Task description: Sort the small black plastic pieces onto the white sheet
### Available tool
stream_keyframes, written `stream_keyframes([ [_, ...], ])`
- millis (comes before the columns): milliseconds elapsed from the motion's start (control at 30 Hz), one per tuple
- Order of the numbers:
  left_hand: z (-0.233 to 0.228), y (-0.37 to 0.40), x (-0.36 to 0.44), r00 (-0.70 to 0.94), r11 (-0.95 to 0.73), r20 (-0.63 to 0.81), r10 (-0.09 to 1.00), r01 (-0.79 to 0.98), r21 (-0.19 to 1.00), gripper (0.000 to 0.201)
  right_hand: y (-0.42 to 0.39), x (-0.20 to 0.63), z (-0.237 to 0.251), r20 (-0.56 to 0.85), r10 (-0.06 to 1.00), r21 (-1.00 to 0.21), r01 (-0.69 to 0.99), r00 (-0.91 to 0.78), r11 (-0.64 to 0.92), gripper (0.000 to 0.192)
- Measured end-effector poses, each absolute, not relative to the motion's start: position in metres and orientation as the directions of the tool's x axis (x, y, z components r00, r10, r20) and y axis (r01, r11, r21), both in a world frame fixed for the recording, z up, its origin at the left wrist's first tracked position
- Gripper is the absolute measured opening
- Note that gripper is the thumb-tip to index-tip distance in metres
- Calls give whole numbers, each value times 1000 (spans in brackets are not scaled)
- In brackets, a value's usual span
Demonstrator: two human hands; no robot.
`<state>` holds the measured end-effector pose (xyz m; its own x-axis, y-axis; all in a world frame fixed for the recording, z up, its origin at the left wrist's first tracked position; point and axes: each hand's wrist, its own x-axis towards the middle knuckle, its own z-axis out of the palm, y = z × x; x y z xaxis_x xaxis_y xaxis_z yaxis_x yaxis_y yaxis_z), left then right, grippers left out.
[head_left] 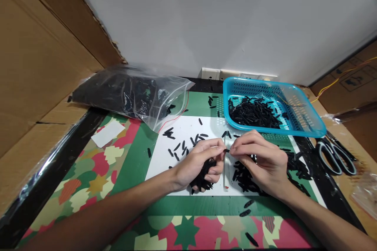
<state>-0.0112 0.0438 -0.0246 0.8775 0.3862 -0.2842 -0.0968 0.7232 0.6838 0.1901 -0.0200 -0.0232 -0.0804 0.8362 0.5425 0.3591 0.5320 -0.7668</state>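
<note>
Hands meet over the white paper sheet at bench centre. Left hand is curled shut around a bunch of small black plastic strips, with thumb and forefinger also pinching one end of a single short black strip. Right hand pinches the other end of that same strip, fingertips together. The strip sits between the two hands, just above the paper.

Around them:
- loose black strips scattered on the paper, just beyond the left hand
- denser heap of black strips under and beside the right hand, partly hidden by it
- thin clear plastic ruler-like bar lying on the paper between the hands, mostly covered
- turquoise perforated plastic basket beyond the right hand, holding a pile of the same black strips
- clear zip-top plastic bag full of black pieces, back left, mouth open toward the paper
- black-handled scissors far right, well apart from the hands
- green mat with coloured leaf pattern under everything
- brown cardboard wall on the left, grey wall behind
- a few stray strips on the mat near the bottom edge.
</note>
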Motion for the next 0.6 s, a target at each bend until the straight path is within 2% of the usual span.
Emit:
stream_keyframes([
  [200,-20,46,-11,861,710,-278,426,-128,692,23,-19,191,-23,492,869,-802,362,-51,475,18],
  [600,-17,46,-11,843,703,-340,417,-62,708,24,-19,191,-25,390,921,-857,370,13,358,9],
])
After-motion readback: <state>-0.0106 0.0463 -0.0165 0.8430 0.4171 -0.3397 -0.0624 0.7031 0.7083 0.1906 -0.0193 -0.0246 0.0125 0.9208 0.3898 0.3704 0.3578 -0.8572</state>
